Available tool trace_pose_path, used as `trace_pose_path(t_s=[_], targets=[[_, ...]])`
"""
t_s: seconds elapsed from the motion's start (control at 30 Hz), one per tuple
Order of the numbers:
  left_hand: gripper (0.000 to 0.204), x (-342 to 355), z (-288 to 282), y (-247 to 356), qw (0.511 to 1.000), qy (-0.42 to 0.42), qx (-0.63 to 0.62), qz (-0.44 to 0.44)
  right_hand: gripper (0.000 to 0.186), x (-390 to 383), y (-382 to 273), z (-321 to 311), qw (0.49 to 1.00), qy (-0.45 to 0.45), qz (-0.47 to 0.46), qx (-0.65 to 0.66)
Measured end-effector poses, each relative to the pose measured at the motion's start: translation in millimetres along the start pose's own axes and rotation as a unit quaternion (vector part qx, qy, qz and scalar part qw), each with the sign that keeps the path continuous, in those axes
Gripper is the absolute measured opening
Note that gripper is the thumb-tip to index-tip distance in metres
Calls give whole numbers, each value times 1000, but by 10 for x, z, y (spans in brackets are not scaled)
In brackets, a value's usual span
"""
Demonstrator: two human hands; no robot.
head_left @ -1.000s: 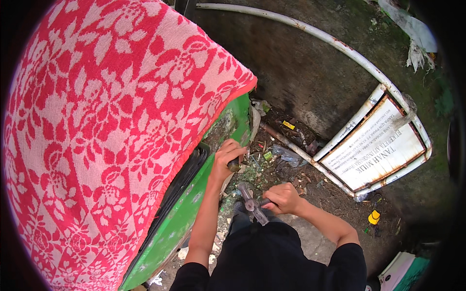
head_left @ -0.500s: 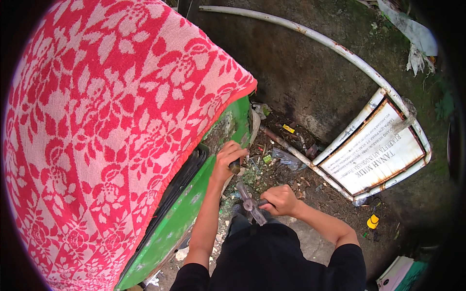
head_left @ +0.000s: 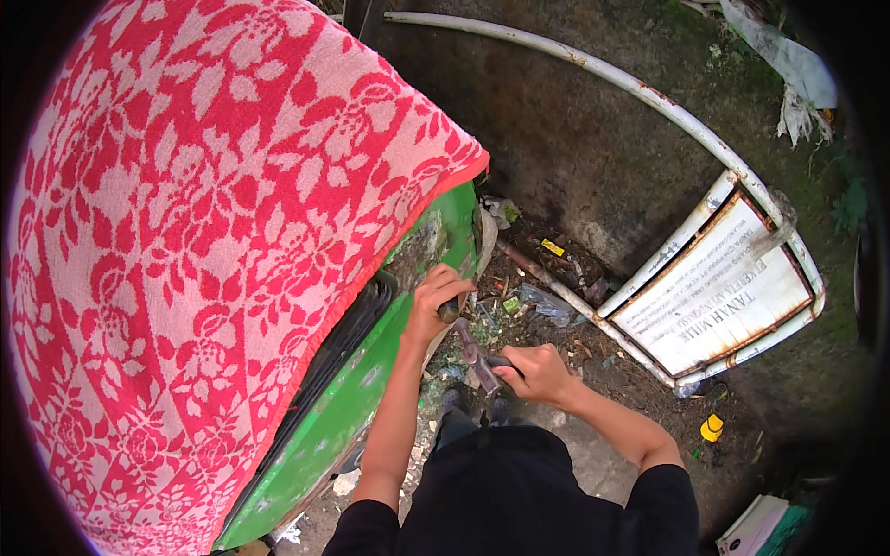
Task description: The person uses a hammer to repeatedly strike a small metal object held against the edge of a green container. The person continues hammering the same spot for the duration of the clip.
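Pliers (head_left: 471, 354), dark metal, sit just below frame centre, angled with the jaws up toward 11 o'clock; handles run down into the right hand (head_left: 533, 372), whose grip is wrapped tight round them. Left hand (head_left: 438, 298) lies at 11 o'clock from the pliers, just beside the jaw end, fingers curled in a closed grip over a small dark part (head_left: 450, 311) at the edge of the green body panel (head_left: 357, 394); what that part is cannot be told. Green panel runs from 12 down to 7 o'clock, scuffed and mud-spattered. Over it, filling the whole left half, a red and pink floral towel (head_left: 204, 250). Ground at 1 o'clock from the hands is dark soil strewn with litter scraps (head_left: 547, 301). At 3 o'clock, a rusted white-framed signboard (head_left: 714, 296) leaning against a grey concrete wall (head_left: 575, 148); a curved white pipe (head_left: 593, 69) arcs above. Small yellow cap (head_left: 711, 427) on the ground at 4 o'clock.
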State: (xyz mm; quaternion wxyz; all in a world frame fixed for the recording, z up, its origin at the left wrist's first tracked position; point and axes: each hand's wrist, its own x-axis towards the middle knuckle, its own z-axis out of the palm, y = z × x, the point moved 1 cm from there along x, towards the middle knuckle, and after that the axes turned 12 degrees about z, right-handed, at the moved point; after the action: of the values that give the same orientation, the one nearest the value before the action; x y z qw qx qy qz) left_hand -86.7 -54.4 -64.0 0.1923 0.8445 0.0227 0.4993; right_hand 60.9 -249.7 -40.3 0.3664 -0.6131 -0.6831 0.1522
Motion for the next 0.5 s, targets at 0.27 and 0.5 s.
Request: trace_pose_path(t_s=[0.27,0.5], targets=[[35,115,-31,79,997,-70,31,22,34,-159,-86,-2,998,5,37,55],[18,158,-56,93,998,-50,17,16,33,-135,-148,-5,997,0,37,65]])
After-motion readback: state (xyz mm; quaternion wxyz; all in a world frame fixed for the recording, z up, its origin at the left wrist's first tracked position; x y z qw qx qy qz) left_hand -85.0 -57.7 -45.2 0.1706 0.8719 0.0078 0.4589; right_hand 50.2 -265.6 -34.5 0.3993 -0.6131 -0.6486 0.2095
